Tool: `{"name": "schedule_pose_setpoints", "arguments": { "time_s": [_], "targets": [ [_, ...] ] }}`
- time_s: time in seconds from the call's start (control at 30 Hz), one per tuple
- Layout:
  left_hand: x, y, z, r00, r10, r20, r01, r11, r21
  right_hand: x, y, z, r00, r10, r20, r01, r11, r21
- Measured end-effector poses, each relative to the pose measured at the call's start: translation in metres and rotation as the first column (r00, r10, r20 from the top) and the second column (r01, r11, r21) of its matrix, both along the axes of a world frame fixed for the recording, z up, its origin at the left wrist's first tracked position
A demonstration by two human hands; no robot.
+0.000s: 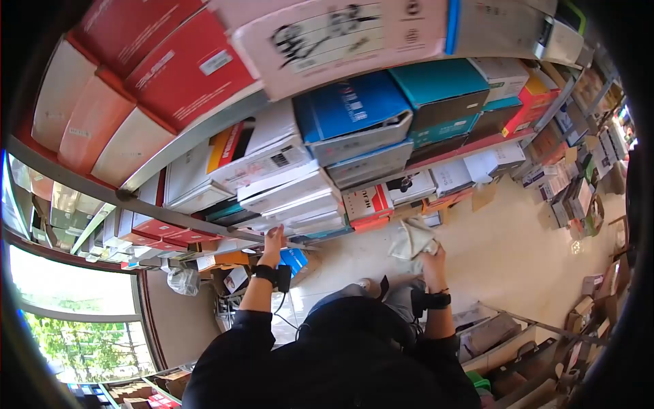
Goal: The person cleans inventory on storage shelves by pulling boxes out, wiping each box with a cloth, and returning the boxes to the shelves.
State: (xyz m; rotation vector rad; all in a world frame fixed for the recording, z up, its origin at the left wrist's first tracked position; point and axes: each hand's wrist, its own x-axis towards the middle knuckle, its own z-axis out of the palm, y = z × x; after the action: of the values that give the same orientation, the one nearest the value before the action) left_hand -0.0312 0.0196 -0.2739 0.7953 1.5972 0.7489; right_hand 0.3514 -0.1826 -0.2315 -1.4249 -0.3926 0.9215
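Note:
My left hand (274, 240) is raised at the edge of the metal shelf (238, 234), close to a stack of white boxes (300, 204). Its fingers are small in view, and whether they grip anything is unclear. My right hand (433, 258) is closed on a pale cloth (411, 240), which hangs in folds over the floor, in front of the lower boxes. Above the white stack, a blue box (354, 102) and a teal box (436, 88) sit on the same shelf unit.
Red boxes (184, 75) and a pink box (340, 41) fill the upper shelf. A plastic bag (183, 279) hangs at the left near a window (82, 341). More boxes (572, 198) stand on the right, and a low rack (490, 334) is at the lower right.

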Motion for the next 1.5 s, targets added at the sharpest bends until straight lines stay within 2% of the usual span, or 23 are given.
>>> {"name": "schedule_pose_setpoints", "arguments": {
  "time_s": [0.03, 0.07, 0.1, 0.17, 0.2, 0.23, 0.3, 0.33, 0.43, 0.47, 0.57, 0.6, 0.63, 0.7, 0.73, 0.8, 0.83, 0.9, 1.03, 1.23, 1.3, 1.43, 1.5],
  "targets": [
    [-0.014, 0.007, -0.009, 1.000, 0.000, 0.006, 0.000, 1.000, -0.013, -0.002, -0.006, 0.000, 1.000, 0.000, 0.006, 0.000, 1.000, -0.013],
    [-0.026, 0.015, -0.024, 0.955, -0.296, 0.018, 0.290, 0.944, 0.155, -0.003, -0.012, 0.000, 1.000, -0.005, -0.012, 0.006, 1.000, 0.003],
    [-0.031, 0.020, -0.030, 0.827, -0.562, -0.017, 0.537, 0.781, 0.318, -0.002, -0.018, -0.001, 1.000, -0.009, -0.028, 0.010, 1.000, 0.018],
    [-0.015, 0.034, -0.037, 0.819, -0.572, -0.036, 0.553, 0.772, 0.312, -0.004, -0.025, -0.006, 1.000, -0.016, 0.018, 0.016, 1.000, 0.001],
    [-0.010, 0.038, -0.023, 0.677, -0.640, -0.363, 0.736, 0.602, 0.310, -0.007, -0.028, -0.007, 0.999, -0.052, 0.011, 0.052, 0.999, 0.006],
    [-0.007, 0.043, -0.020, 0.679, -0.644, -0.353, 0.734, 0.603, 0.311, -0.009, -0.031, -0.007, 0.996, -0.089, 0.003, 0.089, 0.996, 0.013],
    [-0.003, 0.051, -0.022, 0.560, -0.721, -0.409, 0.818, 0.558, 0.137, -0.016, -0.036, 0.003, 0.996, -0.091, 0.006, 0.091, 0.996, 0.000],
    [-0.001, 0.050, -0.025, 0.562, -0.724, -0.401, 0.819, 0.557, 0.141, -0.018, -0.038, 0.007, 0.996, -0.089, 0.000, 0.089, 0.996, -0.009],
    [0.000, 0.044, -0.044, 0.732, -0.678, 0.068, 0.669, 0.734, 0.115, -0.026, -0.041, 0.008, 0.996, -0.075, 0.054, 0.075, 0.997, -0.006],
    [0.005, 0.041, -0.032, 0.722, -0.669, 0.173, 0.672, 0.739, 0.051, -0.027, -0.042, 0.007, 0.996, -0.071, 0.057, 0.072, 0.997, -0.011],
    [0.037, 0.020, 0.047, 0.716, -0.691, 0.102, 0.696, 0.717, -0.026, -0.031, -0.038, 0.004, 0.998, -0.049, 0.030, 0.050, 0.998, -0.047],
    [0.034, 0.019, 0.022, 0.584, -0.789, -0.191, 0.812, 0.571, 0.121, -0.033, -0.035, 0.004, 1.000, -0.022, -0.006, 0.022, 0.999, -0.043],
    [0.034, 0.021, 0.008, 0.590, -0.786, -0.186, 0.807, 0.577, 0.122, -0.035, -0.032, 0.004, 0.999, 0.006, -0.039, -0.007, 0.999, -0.036],
    [0.042, 0.024, 0.001, 0.849, -0.448, 0.281, 0.489, 0.867, -0.096, -0.038, -0.024, -0.004, 0.999, 0.032, -0.034, -0.033, 0.999, -0.028],
    [0.044, 0.023, -0.001, 0.849, -0.446, 0.284, 0.488, 0.868, -0.094, -0.040, -0.020, -0.007, 0.998, 0.051, -0.034, -0.052, 0.999, -0.018],
    [0.049, 0.012, 0.017, 0.752, -0.473, 0.459, 0.509, 0.859, 0.052, -0.047, -0.011, 0.005, 0.995, 0.087, -0.052, -0.088, 0.996, -0.017],
    [0.049, 0.013, 0.000, 0.753, -0.469, 0.462, 0.507, 0.861, 0.049, -0.051, -0.009, 0.009, 0.990, 0.123, -0.070, -0.124, 0.992, -0.013],
    [0.057, 0.025, -0.035, 0.562, 0.084, 0.823, 0.285, 0.914, -0.288, -0.056, -0.003, 0.013, 0.990, 0.122, -0.077, -0.123, 0.992, -0.011],
    [0.066, 0.021, -0.041, 0.570, 0.193, 0.799, 0.145, 0.933, -0.328, -0.053, -0.002, 0.017, 0.982, 0.165, -0.096, -0.163, 0.986, 0.020],
    [0.076, -0.003, 0.010, 0.725, 0.219, 0.653, 0.030, 0.937, -0.348, -0.048, -0.007, 0.013, 0.975, 0.173, -0.139, -0.175, 0.985, 0.000],
    [0.079, -0.019, 0.027, 0.779, -0.061, 0.624, 0.088, 0.996, -0.013, -0.049, -0.010, 0.014, 0.977, 0.168, -0.133, -0.173, 0.985, -0.024],
    [0.074, -0.039, -0.002, 0.707, 0.132, 0.695, -0.031, 0.987, -0.157, -0.052, -0.012, 0.009, 0.976, 0.083, -0.202, -0.089, 0.996, -0.022],
    [0.051, -0.053, -0.010, 0.689, -0.068, 0.721, 0.172, 0.983, -0.072, -0.054, -0.007, 0.019, 0.983, 0.141, -0.116, -0.141, 0.990, 0.003]
  ]
}}
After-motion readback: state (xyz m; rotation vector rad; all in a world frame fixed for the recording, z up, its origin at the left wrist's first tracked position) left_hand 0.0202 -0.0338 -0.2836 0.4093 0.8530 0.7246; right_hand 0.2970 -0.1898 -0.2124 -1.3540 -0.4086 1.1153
